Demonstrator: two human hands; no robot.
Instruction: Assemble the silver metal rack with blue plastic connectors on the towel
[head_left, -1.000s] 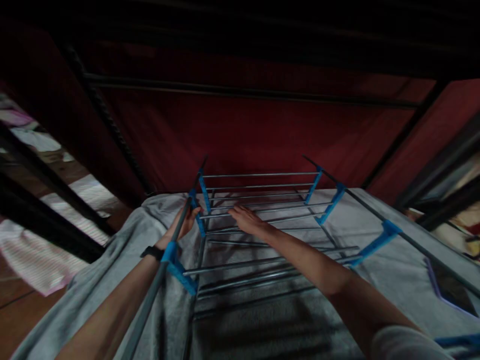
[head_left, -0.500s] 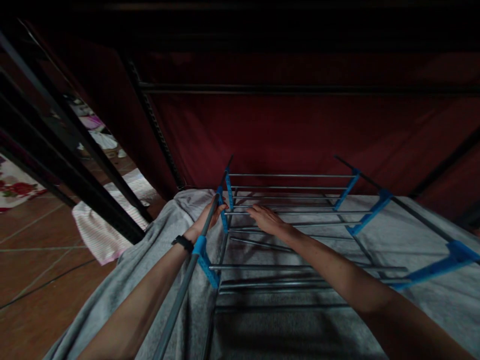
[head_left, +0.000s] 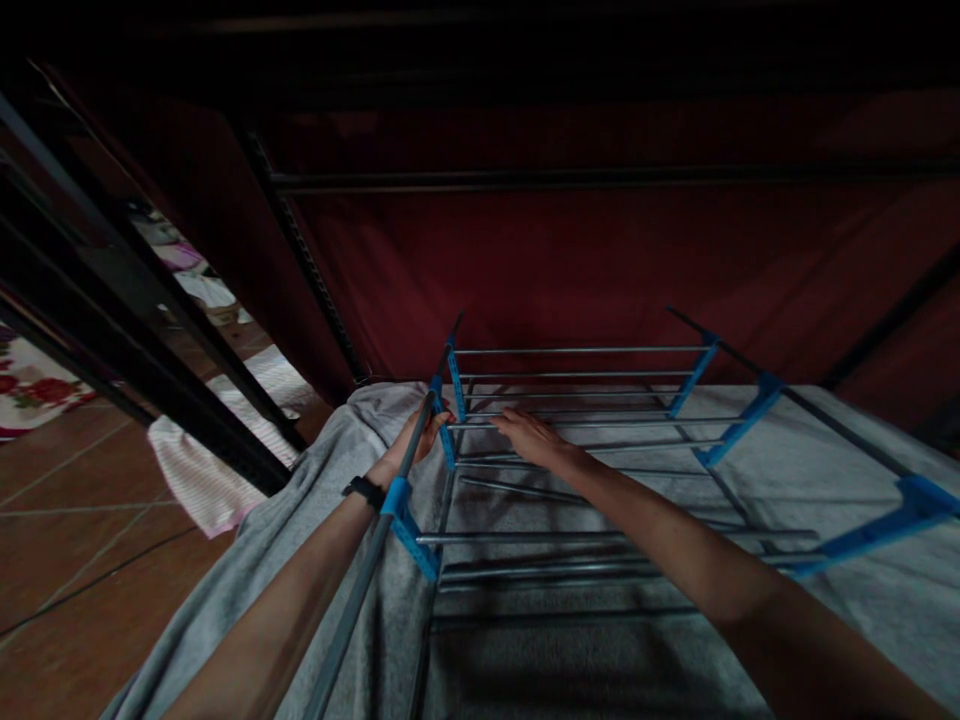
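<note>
A rack of thin grey metal tubes and blue plastic brackets lies over a grey blanket (head_left: 307, 560). My left hand (head_left: 429, 432), with a black band at its wrist, is wrapped round a blue bracket (head_left: 445, 436) on the rack's left side pole (head_left: 352, 590). Just right of it, my right hand (head_left: 529, 437) grips a crosswise metal tube (head_left: 645, 423) near that tube's left end; the fingertips partly hide it. Nearer to me, another tube (head_left: 540, 537) starts at a lower left bracket (head_left: 411, 530). Blue brackets (head_left: 757, 410) also line the right side pole.
Loose tubes (head_left: 517, 486) lie among the rack's bars. Behind stands a dark red cloth wall (head_left: 570, 270) with a black metal bar (head_left: 525, 181) across it. Black frame posts (head_left: 217, 410), a striped cloth (head_left: 199, 470) and a tiled floor (head_left: 82, 545) are at left.
The view has shifted very slightly. Both hands stay at the same places on the rack, and the rack shows no clear movement.
</note>
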